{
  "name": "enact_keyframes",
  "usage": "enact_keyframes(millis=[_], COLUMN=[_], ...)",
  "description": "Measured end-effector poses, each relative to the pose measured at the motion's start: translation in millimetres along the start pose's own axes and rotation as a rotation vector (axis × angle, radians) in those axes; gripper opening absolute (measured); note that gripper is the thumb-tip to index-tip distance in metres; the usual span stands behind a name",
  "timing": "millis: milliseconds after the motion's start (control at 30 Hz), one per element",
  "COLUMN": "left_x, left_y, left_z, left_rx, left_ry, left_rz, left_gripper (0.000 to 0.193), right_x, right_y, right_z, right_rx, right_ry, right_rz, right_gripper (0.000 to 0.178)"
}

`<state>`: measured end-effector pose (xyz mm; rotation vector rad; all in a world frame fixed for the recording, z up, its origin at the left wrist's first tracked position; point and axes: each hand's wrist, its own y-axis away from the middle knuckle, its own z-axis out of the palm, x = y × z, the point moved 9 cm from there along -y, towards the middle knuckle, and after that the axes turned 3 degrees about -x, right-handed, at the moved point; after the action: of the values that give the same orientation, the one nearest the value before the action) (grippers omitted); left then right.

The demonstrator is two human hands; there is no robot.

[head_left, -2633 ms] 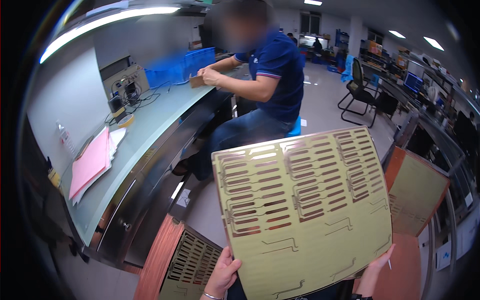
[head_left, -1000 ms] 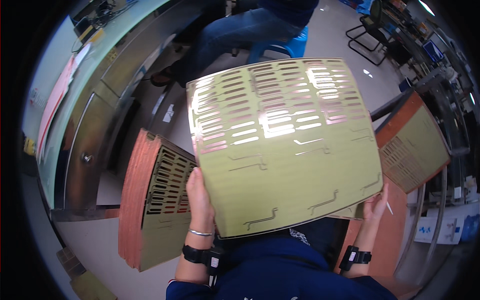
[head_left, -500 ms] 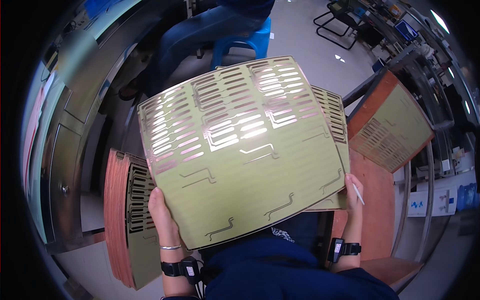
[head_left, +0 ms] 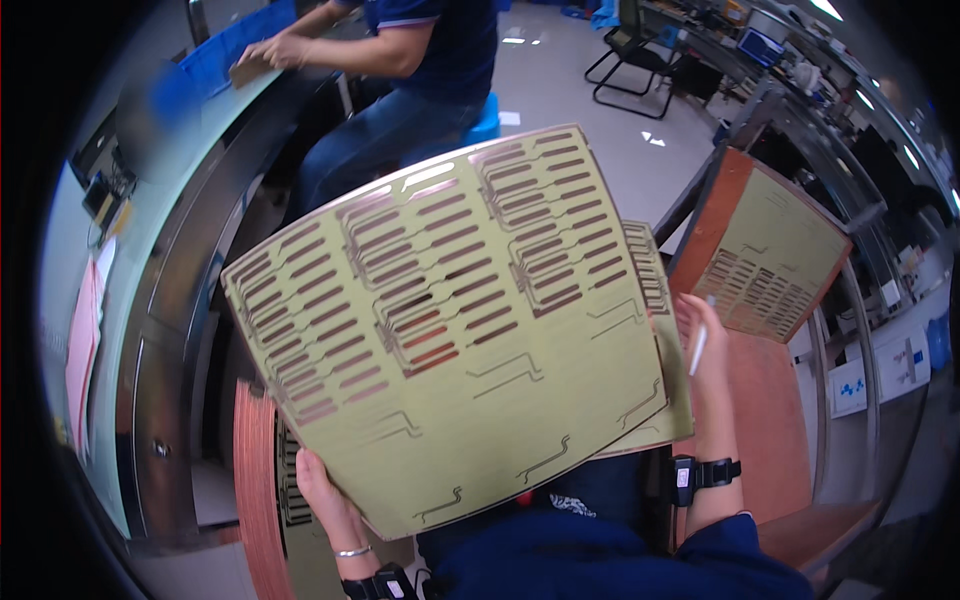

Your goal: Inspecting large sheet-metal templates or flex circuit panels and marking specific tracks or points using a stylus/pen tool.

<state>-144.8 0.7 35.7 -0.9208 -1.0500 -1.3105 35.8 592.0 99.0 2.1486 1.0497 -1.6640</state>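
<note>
Front panel (head_left: 450,435) is filling frame centre, long side rising rightward | left hand (head_left: 322,488) is lying nearer, fingers clasping its lower-left edge | right hand (head_left: 704,335), right of centre, is gripping second panel (head_left: 676,400) behind, also holding white stick (head_left: 698,352)

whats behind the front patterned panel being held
Past the right edge of the front panel juts a similar second panel; at lower left, a copper-edged stack shows. Much of both, and anything else behind, is covered.
</note>
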Motion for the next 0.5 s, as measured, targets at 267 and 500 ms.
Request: enact_keyframes(millis=[267,500], left_x=[17,113], left_y=[-7,-19], left_z=[11,149], left_rx=[-0.130,-0.314], left_ry=[0.319,-0.172], left_rz=[-0.058,0.080], left_gripper=[0.027,0.058], right_x=[-82,-111], right_y=[-26,-47], right_z=[50,42], right_rx=[-0.173,-0.137], right_ry=[-0.022,-0.485], right_rz=[-0.078,-0.094], right_gripper=[0.025,0.019])
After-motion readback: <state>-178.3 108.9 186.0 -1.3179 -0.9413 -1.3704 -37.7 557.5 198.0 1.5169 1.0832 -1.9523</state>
